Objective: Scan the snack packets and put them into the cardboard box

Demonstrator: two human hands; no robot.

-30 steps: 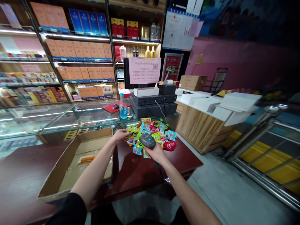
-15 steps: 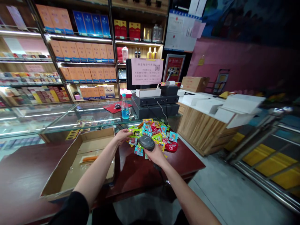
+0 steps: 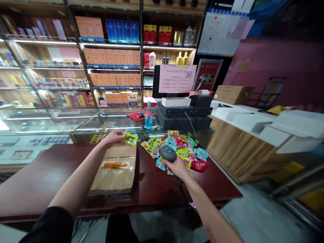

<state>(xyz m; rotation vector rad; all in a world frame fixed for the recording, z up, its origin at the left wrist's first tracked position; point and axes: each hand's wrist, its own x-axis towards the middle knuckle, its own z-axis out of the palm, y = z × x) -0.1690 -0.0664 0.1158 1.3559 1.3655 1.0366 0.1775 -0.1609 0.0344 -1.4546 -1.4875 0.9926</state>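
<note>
Green packet in left hand at the cardboard tray; scanner in right hand by the packet pile

Head view. Left hand (image 3: 115, 136): fingers pinched closed on one edge of a green packet (image 3: 131, 138). Packet sits at the far right corner of an open cardboard tray (image 3: 112, 184); whether it touches the rim, cannot tell. Inside the tray, one orange stick-shaped item (image 3: 115, 164) in a clear wrapper, lying crosswise.

Right hand (image 3: 179, 167): closed round the handle of a dark handheld scanner (image 3: 167, 153), its head directed up and to the left in the view. A dark cable (image 3: 184, 195) runs down from the handle past the table's near edge. Scanner head is over the near left part of a loose packet pile (image 3: 172, 141); gap between them not readable.

Pile: small packets in blue, green, yellow and red, overlapping. A larger red packet (image 3: 199, 165) lies at its near right side. Tray and pile both rest on a dark red-brown table (image 3: 157, 190), tray to the left of the pile, the two apart.

Beyond the table, a glass counter (image 3: 111, 123) carries an upright bottle (image 3: 149, 118) of blue liquid, and a black mouse (image 3: 141, 114) on a red mat (image 3: 131, 116). Right of the bottle, a monitor with a pink printed sheet (image 3: 176, 79) over it.
</note>
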